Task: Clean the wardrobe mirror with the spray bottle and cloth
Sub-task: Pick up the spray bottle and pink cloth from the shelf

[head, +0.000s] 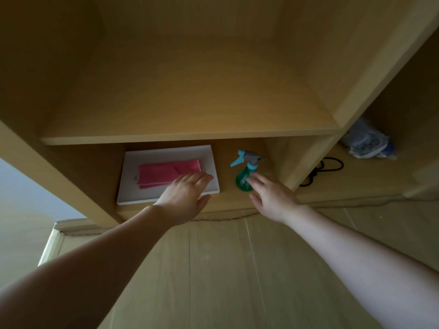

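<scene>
A white tray point(166, 153) is set toward the left edge of the wardrobe's lower shelf point(228, 201). The left hand point(185, 193) is held flat and released over the tray's front right corner. The right hand point(273, 200) is spread, grasping nothing, its fingertips at the spray bottle; whether they touch it cannot be told. A folded pink cloth point(166, 173) is laid in the tray, and the green spray bottle point(241, 178) is stood upright toward the shelf's right edge.

Wooden shelf unit point(190, 136): light brown, open-fronted, with an upper compartment, a lower one, and a side bay on the right.
White flat board point(133, 191): lies in the left part of the lower compartment.
Black cord point(331, 158): looped on the floor of the right bay.
Pale bundle point(365, 143): behind the cord, possibly wrapped in clear plastic; blurred.
Braided cord point(225, 219): orange and green, runs along the unit's base.
Plank floor point(237, 269): pale wood.
</scene>
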